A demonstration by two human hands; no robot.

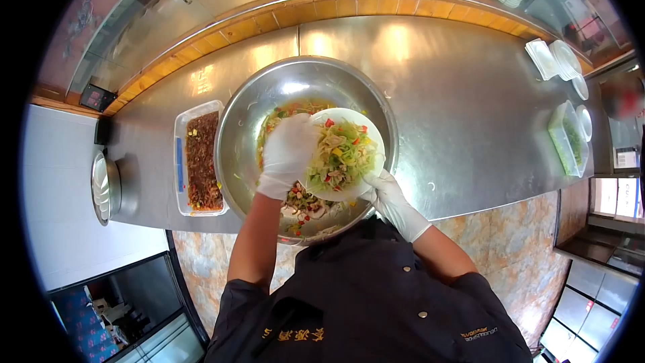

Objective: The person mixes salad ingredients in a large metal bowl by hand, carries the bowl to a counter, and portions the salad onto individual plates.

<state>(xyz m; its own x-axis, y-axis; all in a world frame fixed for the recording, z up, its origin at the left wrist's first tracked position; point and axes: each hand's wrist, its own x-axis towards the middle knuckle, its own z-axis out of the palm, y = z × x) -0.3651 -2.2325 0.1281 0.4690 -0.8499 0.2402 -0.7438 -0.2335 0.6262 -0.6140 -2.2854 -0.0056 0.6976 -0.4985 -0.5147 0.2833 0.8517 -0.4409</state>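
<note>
A white plate (381,140) is tilted above a large steel bowl (243,104). It carries shredded salad (341,156) in pale green with red and yellow bits. My right hand (390,200), in a white glove, grips the plate's lower right rim. Over the bowl, my gloved left hand (290,151) is at the plate's left edge beside the salad; its fingers are hidden, so I cannot tell whether it holds anything. Below the plate, more chopped food (304,205) with red pieces lies in the bowl, and some liquid mix shows at its far side.
Left of the bowl stands a clear plastic tub (180,207) of dark red-brown chopped food. A pot with plates (102,181) is at the far left. On the right are a tub of greens (568,138) and stacked white dishes (554,60). The steel counter (463,128) ends close in front.
</note>
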